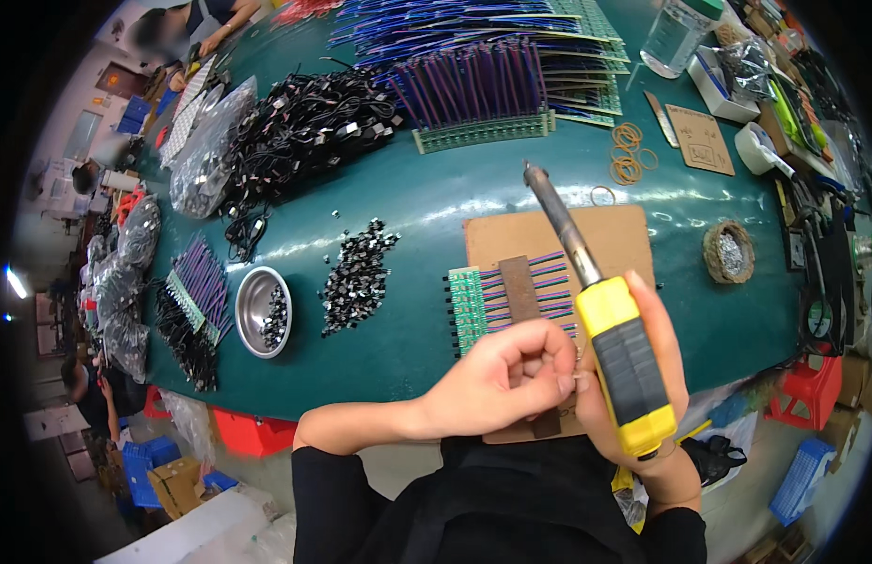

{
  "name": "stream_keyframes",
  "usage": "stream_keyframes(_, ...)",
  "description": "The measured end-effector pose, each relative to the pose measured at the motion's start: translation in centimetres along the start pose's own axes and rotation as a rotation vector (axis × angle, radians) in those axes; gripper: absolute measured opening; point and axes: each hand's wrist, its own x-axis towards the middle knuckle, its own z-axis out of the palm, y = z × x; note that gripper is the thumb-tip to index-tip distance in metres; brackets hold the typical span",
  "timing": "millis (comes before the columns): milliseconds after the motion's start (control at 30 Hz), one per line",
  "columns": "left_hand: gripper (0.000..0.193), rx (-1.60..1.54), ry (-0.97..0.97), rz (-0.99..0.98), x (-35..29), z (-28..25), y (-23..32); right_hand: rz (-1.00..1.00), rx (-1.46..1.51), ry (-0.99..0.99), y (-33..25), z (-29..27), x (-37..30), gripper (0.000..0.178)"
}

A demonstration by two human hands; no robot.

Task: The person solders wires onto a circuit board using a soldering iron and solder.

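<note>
Left hand (506, 371): pinched, contents unclear
Right hand (597, 414): holds iron (628, 362), fingertips meeting left's
Board (469, 301): near desk's (389, 376) front edge
Iron: best kept tip-away from fingers, wires (550, 287)

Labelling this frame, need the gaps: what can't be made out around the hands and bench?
Head view: anything pinched by the left hand: too small, covered by its grip.
Head view: palm of the right hand: behind the soldering iron.
Head view: middle of the brown bar: behind the left hand.
Head view: type of the loose parts: too small.
</note>
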Motion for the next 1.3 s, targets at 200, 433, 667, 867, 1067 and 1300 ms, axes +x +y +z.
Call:
stream_keyframes(200, 0.005, 0.350, 0.118, 0.121, -1.4, -2.5, 0.4, 0.024, -0.107, -0.047, -0.3, 0.0, -0.3, 0.066)
stream_keyframes(433, 0.008, 1.076, 0.614, 0.355, 0.6, -10.5, -0.4, 0.823, 0.912, 0.203, 0.3, -0.4, -2.8, 0.055)
stream_keyframes(667, 0.009, 1.089, 0.641, 0.368, 1.2, -10.5, -1.2, 0.912, 0.933, 0.153, 1.3, 2.7, -4.9, 0.029)
stream_keyframes(867, 0.008, 1.081, 0.677, 0.394, 1.5, -10.5, -1.6, 0.886, 0.923, 0.075, 1.2, 3.1, -4.8, 0.022)
stream_keyframes(1067, 0.007, 1.093, 0.690, 0.381, 1.7, -10.3, -1.4, 0.938, 0.884, 0.071, 1.1, 3.3, -5.1, 0.027)
stream_keyframes(1300, 0.009, 1.089, 0.665, 0.344, 1.7, -10.5, -1.4, 0.897, 0.875, 0.091, 0.8, 3.3, -4.9, 0.027)
